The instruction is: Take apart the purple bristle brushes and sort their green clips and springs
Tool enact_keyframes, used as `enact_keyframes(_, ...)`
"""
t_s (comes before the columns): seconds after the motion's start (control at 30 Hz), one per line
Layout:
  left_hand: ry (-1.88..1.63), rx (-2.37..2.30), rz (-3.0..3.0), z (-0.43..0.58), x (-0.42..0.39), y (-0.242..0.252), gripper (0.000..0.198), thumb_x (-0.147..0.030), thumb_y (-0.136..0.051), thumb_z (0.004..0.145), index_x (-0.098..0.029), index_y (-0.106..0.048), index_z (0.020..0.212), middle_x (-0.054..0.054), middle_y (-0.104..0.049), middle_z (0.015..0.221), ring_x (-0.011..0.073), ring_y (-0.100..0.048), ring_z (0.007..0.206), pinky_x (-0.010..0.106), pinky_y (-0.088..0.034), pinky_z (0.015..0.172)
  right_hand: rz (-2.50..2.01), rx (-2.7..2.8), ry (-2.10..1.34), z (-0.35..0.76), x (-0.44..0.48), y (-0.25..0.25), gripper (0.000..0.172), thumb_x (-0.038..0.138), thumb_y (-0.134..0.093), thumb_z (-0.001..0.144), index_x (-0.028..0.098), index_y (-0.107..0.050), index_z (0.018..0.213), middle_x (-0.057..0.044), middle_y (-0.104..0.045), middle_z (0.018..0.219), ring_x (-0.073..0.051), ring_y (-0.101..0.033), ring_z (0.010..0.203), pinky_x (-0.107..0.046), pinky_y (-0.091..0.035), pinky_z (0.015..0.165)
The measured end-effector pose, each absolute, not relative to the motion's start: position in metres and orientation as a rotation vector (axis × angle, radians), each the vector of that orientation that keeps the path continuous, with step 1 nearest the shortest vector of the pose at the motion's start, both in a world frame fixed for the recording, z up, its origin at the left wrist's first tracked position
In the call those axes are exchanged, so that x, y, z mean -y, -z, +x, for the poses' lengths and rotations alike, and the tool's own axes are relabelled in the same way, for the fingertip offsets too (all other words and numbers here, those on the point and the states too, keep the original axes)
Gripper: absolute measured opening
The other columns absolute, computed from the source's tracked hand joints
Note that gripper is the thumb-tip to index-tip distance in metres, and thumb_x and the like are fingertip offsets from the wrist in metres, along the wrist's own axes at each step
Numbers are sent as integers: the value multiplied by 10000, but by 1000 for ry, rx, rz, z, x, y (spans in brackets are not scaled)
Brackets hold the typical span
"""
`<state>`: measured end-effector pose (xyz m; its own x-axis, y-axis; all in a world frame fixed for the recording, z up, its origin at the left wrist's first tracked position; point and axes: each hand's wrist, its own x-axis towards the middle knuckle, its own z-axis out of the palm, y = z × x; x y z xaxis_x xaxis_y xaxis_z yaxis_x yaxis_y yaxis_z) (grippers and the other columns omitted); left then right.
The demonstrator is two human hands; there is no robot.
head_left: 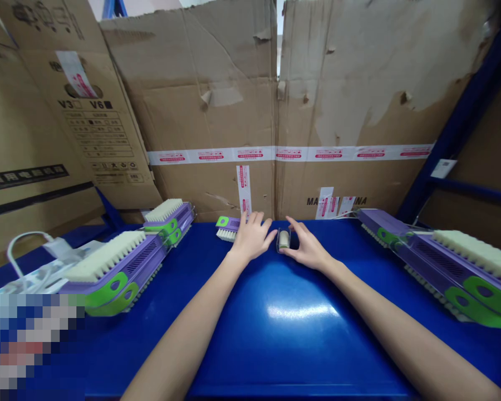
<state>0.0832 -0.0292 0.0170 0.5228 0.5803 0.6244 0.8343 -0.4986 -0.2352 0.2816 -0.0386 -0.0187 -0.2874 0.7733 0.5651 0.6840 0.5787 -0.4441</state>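
Observation:
In the head view, my right hand (pixel 311 248) curves around a small clear case (pixel 278 240) with a beige cylinder (pixel 284 239) inside. Its thumb is at the case's near end and its index finger at the far end. My left hand (pixel 253 236) has its fingers spread, palm down, beside and partly over a small purple and green scrub brush (pixel 227 227) with white bristles. The hand hides the brush's right part, and I cannot tell whether they touch.
Stacked purple and green brushes stand on the left (pixel 121 267) and right (pixel 451 262) of the blue tabletop (pixel 242 340). A white charger with a cable (pixel 60 248) is at the left. Cardboard sheets (pixel 209 122) form the back wall; a blue metal post (pixel 446 133) rises at right.

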Motion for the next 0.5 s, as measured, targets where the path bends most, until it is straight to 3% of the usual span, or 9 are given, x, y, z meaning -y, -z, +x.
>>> enact_keyframes(0.13, 673, 1242, -2166, 65, 19, -16, 427, -446, -356, 936, -161, -630, 1094, 157, -598, 1118, 306, -507, 1076, 500, -303, 996, -1224, 1879, -75, 294, 35, 9, 849, 437, -686, 721, 227, -285, 1440, -111, -528, 1166, -266, -557, 1081, -442, -426, 969)
enact_keyframes(0.3, 682, 1345, -2140, 51, 11, -10, 505, -527, -336, 924, -152, -622, 1104, 153, -605, 1093, 307, -508, 1054, 497, -313, 972, -1511, 1628, 69, 326, 25, 7, 808, 433, -653, 732, 173, -320, 1421, -163, -460, 1279, -303, -479, 1187, -415, -395, 993)
enact_keyframes(0.5, 658, 1415, -2128, 49, 9, -6, 505, -523, -302, 933, -156, -623, 1065, 139, -628, 1023, 298, -518, 1009, 493, -307, 963, -1860, 1563, -26, 366, 17, 17, 783, 402, -626, 744, 128, -337, 1418, -167, -463, 1299, -276, -455, 1210, -334, -373, 1006)
